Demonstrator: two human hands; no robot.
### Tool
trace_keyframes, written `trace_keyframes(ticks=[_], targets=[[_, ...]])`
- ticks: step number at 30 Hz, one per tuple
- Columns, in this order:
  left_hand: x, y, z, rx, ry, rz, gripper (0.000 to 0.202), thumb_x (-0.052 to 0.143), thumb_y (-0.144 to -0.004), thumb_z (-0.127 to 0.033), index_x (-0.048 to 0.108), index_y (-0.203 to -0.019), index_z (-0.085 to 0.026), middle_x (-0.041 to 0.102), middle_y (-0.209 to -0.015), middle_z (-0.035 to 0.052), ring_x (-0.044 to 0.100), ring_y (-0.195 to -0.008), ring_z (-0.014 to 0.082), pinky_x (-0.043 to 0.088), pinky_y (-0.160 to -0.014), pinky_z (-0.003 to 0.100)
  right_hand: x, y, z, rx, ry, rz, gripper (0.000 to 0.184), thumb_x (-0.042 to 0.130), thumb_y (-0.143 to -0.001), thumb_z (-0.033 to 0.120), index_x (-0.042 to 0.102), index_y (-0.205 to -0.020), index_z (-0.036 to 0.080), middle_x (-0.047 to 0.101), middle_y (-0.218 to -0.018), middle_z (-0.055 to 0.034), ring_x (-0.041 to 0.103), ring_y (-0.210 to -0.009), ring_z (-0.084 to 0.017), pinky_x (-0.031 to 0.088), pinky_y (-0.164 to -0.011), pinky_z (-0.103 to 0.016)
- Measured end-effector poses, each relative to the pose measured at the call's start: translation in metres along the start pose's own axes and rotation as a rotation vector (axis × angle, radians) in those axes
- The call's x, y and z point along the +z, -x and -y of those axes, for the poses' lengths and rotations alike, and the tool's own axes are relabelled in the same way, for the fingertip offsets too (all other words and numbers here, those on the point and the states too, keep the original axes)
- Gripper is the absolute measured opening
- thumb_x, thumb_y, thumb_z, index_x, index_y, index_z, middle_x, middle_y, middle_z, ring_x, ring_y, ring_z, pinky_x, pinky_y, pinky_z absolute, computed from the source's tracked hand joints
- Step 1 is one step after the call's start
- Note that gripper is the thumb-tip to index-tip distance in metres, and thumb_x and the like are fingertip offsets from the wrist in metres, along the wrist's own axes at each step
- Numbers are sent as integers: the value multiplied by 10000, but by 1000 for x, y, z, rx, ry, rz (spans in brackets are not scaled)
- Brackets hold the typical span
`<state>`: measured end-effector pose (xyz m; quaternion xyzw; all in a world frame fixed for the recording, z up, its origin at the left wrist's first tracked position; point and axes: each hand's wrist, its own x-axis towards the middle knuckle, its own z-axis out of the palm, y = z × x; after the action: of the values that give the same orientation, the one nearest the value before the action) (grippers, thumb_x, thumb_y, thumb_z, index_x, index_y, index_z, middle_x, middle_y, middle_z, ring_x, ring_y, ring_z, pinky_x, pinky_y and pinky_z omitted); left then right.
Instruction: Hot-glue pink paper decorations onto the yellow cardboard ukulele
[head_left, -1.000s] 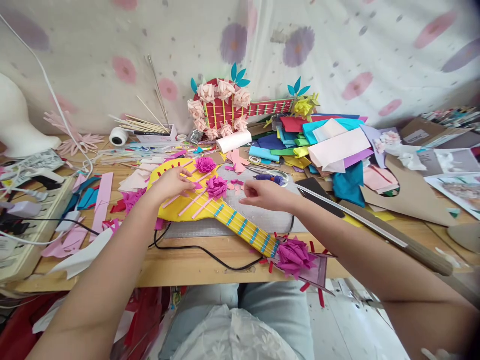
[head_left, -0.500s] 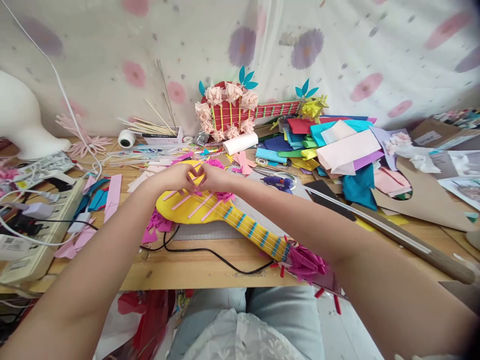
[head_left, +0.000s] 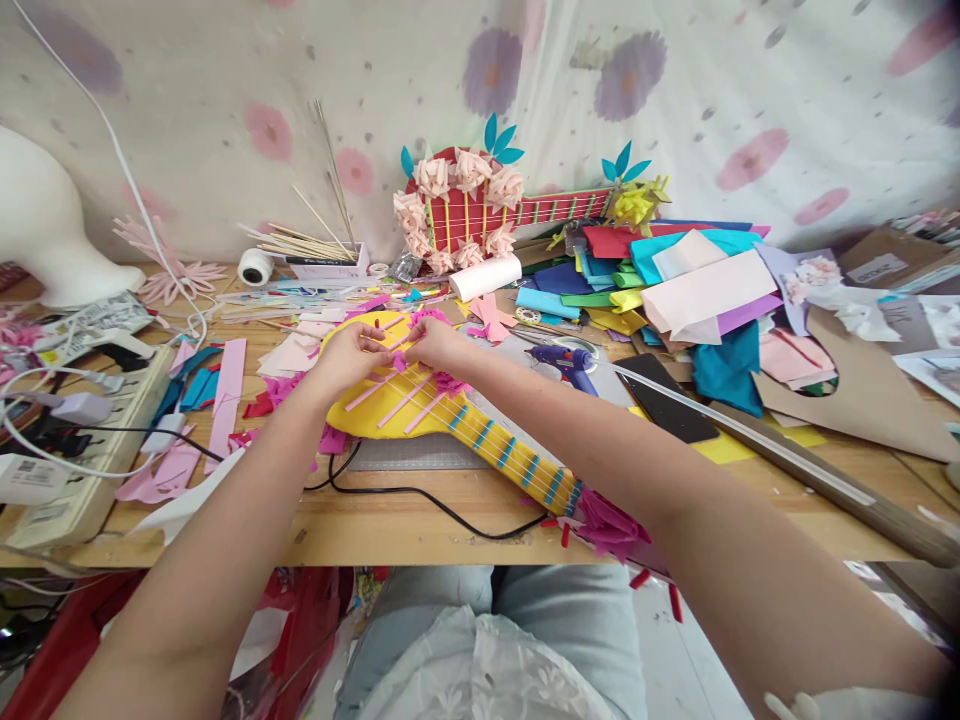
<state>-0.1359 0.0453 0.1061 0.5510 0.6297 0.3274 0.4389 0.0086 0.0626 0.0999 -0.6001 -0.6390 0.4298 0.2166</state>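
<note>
A yellow craft guitar (head_left: 367,413) with pink strips, thin strings and teal fret bars lies slanted on the table, its neck toward me on the right. Over its body, my left hand (head_left: 351,362) and my right hand (head_left: 433,346) meet with fingers closed in pinches. Between the fingertips shows a small magenta paper piece (head_left: 399,360); its full shape is partly hidden. Magenta paper flowers edge the body, and a larger magenta flower (head_left: 611,522) sits at the neck's end beneath my right forearm.
A blue glue gun (head_left: 562,364) lies right of the guitar beside a black phone (head_left: 667,398). Behind stands a red craft guitar (head_left: 566,207) with pale roses. Coloured sheets (head_left: 705,295) pile up at right. A power strip (head_left: 97,455) and cables crowd the left.
My hands have drawn slightly apart and lower over the guitar body, and the magenta piece now shows between them. The view has shifted a little.
</note>
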Motion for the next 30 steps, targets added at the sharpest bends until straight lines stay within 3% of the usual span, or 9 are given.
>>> trace_keyframes(ticks=[5,11,15,20,23,26,30], targets=[[-1,-6,5,4,17,-95,305,699,-623,-95,482,-826,-166,594,-678,-5,637,-605,148,529,-543,274,4,-3,0,-32,35,-2,320,674,-647,168,427,-847,207,576,-612,38,585,-541,-120,407,-481,-212],[-7,-3,6,15,-17,-39,330,695,-616,-111,486,-865,-169,626,-688,10,640,-634,162,519,-514,254,10,-6,6,-53,89,-10,366,706,-631,201,457,-900,186,645,-799,-11,610,-565,-113,398,-476,-218],[-12,-8,14,75,-85,-134,340,697,-602,-122,475,-853,-183,625,-708,5,635,-639,158,530,-528,266,10,-1,14,-55,195,-28,361,704,-628,199,475,-906,176,663,-898,-52,630,-652,-136,409,-516,-228],[-16,-8,14,111,-18,-165,379,685,-595,-98,434,-863,-192,585,-698,-20,640,-649,153,546,-560,284,6,4,20,-119,311,40,247,658,-667,138,498,-849,183,679,-847,-45,638,-717,-152,430,-573,-228],[-14,-5,10,109,9,-144,393,654,-596,-68,418,-884,-195,574,-677,-32,631,-634,141,538,-562,271,-3,4,19,-214,375,3,149,628,-698,132,501,-756,182,678,-855,-44,640,-769,-157,444,-619,-225],[-9,-4,10,120,34,-105,438,632,-589,-56,420,-946,-196,574,-687,-36,615,-610,127,527,-555,258,-12,4,17,-286,277,-47,152,631,-705,152,491,-756,182,669,-895,-37,641,-738,-147,459,-606,-224],[0,-3,7,242,-17,-4,610,665,-563,-91,419,-1105,-223,588,-839,-20,600,-594,98,511,-565,247,-18,9,13,-267,66,41,231,644,-712,173,457,-847,190,659,-872,-18,618,-606,-107,459,-526,-209]])
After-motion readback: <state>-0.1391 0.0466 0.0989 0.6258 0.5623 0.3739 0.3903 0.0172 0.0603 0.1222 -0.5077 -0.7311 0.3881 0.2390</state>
